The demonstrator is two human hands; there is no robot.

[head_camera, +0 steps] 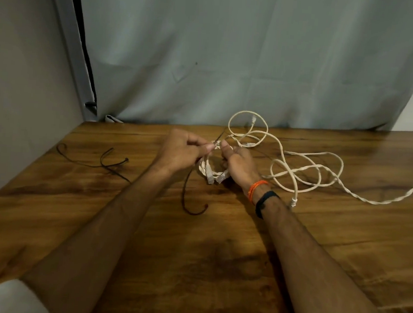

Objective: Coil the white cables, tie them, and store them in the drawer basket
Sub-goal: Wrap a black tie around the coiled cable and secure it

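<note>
A: What's the surface like, and the room behind it?

B: A wooden table, dark-grained and glossy, running from the near edge to a far edge that meets a pale grey-blue curtain. A plain wall closes off the left side, and a strip of light wall shows far right past the curtain's edge.

A: Anything lying about?

B: At the left, a few thin black ties lie loose on the wood, crossing each other. Another black tie curves down from between the hands and ends in a hook shape on the table.

A: And the cables?

B: A small coil of white cable sits between the two hands at the table's middle, its two clear plug ends pointing toward the near side. To the right, a loose white cable sprawls in open loops, partly twisted on itself, trailing off the right edge. One loop stands up at the far side against the curtain.

A: The hands?

B: The left hand has its fingers curled, pinching the tie at the top of the coil. The right hand grips the coil's right side, thumb up against the same spot. That wrist wears an orange thread and a black band.
</note>
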